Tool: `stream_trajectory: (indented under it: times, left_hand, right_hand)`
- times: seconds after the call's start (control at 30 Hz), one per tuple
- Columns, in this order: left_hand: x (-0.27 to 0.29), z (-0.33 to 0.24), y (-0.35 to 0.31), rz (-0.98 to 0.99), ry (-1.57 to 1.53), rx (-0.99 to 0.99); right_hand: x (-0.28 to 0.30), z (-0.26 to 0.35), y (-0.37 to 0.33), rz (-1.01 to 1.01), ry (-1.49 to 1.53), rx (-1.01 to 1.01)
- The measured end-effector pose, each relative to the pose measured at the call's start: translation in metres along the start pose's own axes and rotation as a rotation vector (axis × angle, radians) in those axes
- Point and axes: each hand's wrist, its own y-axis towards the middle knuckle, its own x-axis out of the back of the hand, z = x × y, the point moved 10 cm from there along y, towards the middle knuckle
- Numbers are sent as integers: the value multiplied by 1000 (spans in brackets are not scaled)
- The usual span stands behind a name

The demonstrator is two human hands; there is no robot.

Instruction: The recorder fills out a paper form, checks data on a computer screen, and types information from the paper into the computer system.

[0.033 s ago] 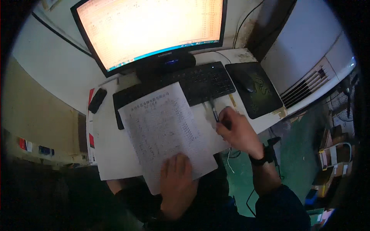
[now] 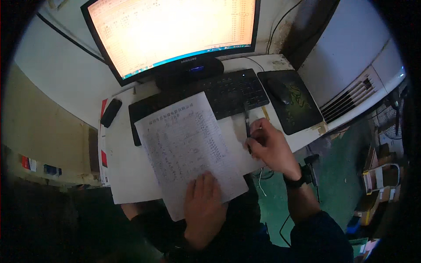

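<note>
A white sheet of paper (image 2: 184, 140) covered in rows of handwriting lies tilted on the desk, its top edge over part of the black keyboard (image 2: 234, 92). Flat on the sheet's lower part rests my left hand (image 2: 204, 208), open, with its fingers stretched out. My right hand (image 2: 272, 147) is closed around a dark pen (image 2: 248, 125), to the right of the sheet. One end of the pen points toward the keyboard's front edge. A dark band circles my right wrist.
Behind the keyboard stands a lit monitor (image 2: 171, 39) showing a spreadsheet-like page. A black mouse (image 2: 278, 90) sits on a dark mouse pad (image 2: 302, 105) at the right. At the desk's left lies a small black object (image 2: 111, 113). Boxes (image 2: 381, 193) stand at the far right.
The pen in my right hand has turned slightly more upright. My left hand has shifted a little to the right on the sheet.
</note>
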Motion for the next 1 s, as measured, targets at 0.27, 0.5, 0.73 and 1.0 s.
stream_trajectory:
  times: [0.27,0.5,0.73,1.0]
  left_hand:
    - [-7,-27,25,5,133,-83]
    - [-9,-31,33,32,183,-85]
    - [-10,-31,34,40,229,-79]
    - [-11,-31,34,54,244,-87]
  right_hand:
    - [-42,-7,7,125,561,202]
    - [-46,-5,5,102,494,258]
    - [-49,0,5,106,335,312]
    - [-46,-1,4,75,340,321]
